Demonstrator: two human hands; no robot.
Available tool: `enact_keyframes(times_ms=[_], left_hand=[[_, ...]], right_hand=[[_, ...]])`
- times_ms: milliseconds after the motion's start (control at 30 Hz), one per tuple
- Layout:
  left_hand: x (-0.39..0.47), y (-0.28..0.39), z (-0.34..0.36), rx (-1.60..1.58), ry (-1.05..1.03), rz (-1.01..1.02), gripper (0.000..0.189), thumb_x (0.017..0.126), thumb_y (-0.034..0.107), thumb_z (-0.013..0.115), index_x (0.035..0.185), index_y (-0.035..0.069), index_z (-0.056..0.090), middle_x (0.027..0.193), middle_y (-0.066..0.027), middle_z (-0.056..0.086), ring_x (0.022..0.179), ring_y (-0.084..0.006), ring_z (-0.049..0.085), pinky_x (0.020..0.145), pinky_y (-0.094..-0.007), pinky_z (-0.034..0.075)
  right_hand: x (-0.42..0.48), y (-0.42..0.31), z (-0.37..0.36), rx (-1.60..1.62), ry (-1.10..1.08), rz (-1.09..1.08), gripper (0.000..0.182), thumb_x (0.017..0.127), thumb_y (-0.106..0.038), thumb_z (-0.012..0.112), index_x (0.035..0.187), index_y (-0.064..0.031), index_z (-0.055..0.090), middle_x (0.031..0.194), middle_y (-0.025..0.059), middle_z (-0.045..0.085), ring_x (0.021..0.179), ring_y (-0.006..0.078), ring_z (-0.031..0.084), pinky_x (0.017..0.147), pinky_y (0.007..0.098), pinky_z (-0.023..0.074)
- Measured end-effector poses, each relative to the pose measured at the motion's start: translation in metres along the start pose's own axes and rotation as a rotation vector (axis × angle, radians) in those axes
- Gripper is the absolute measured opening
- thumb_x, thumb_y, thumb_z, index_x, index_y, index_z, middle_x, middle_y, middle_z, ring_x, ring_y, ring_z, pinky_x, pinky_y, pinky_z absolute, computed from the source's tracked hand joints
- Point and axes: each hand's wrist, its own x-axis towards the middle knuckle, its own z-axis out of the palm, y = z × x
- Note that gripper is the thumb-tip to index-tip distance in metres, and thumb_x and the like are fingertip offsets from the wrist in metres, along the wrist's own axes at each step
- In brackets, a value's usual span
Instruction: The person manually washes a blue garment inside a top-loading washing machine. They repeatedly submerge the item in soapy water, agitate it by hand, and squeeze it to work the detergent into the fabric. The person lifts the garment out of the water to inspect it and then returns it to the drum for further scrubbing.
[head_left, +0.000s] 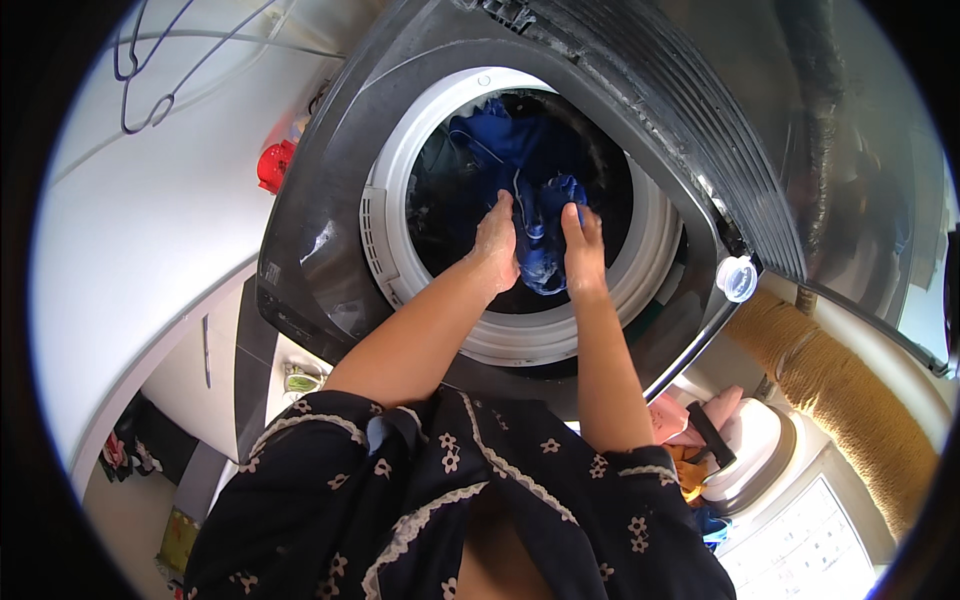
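Observation:
Both hands reach into the round tub of a top-loading washing machine (315, 225), whose white rim (397, 150) surrounds dark water. My left hand (499, 240), wet and with its fingers extended, lies along the left side of a blue wet garment (544, 262). On that garment's right side is my right hand (583, 247), thumb up, its fingers curled around a bunched part of the cloth. More of the blue fabric (510, 139) spreads toward the far side of the tub, partly under water. The left palm's contact with the cloth is hard to make out.
The machine's raised lid (847, 135) stands at the right. A clear plastic cap (736, 279) sits at the machine's right corner, near a rope-wrapped pipe (825, 367). Wire hangers (139, 75) hang upper left, above a red object (275, 166). Clothes (686, 469) lie beside a white lidded appliance (750, 450).

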Motion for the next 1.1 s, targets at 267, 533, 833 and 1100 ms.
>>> enact_keyframes(times_ms=[267,533,833,1100], left_hand=[[0.01,-0.013,-0.009,0.145,-0.131,-0.093,0.049,0.097,0.045,0.038,0.129,0.009,0.046,0.129,-0.0083,0.052,0.121,-0.0228,0.046,0.104,-0.0391,0.033],[0.048,-0.002,-0.053,0.568,-0.058,0.155,0.043,0.092,0.047,0.049,0.101,0.007,0.063,0.094,-0.012,0.066,0.081,-0.0234,0.064,0.079,-0.0368,0.051],[0.021,0.02,-0.004,0.061,0.177,-0.017,0.047,0.091,0.048,0.046,0.114,0.009,0.059,0.111,-0.0102,0.063,0.101,-0.0275,0.061,0.092,-0.047,0.046],[0.017,0.035,-0.01,-0.109,-0.131,-0.034,0.044,0.087,0.044,0.057,0.108,0.007,0.064,0.107,-0.013,0.066,0.098,-0.0299,0.062,0.09,-0.0475,0.047]], right_hand=[[-0.022,-0.013,-0.002,0.614,0.096,0.307,0.042,0.076,-0.017,0.073,0.111,-0.0006,0.055,0.102,0.0116,0.064,0.089,0.0212,0.062,0.081,0.0326,0.0493],[-0.099,-0.057,0.041,-0.456,0.219,-0.477,0.046,0.067,-0.022,0.074,0.108,-0.0091,0.058,0.101,0.0265,0.059,0.086,0.0442,0.06,0.072,0.0435,0.0523],[0.03,0.005,0.0,0.303,0.204,0.109,0.048,0.079,-0.026,0.072,0.118,-0.0015,0.056,0.111,0.012,0.064,0.097,0.0232,0.062,0.085,0.0329,0.0469],[-0.056,-0.041,-0.02,0.403,0.215,0.165,0.032,0.081,-0.017,0.073,0.105,-0.0005,0.061,0.096,0.0042,0.064,0.081,0.0144,0.058,0.079,0.028,0.0471]])
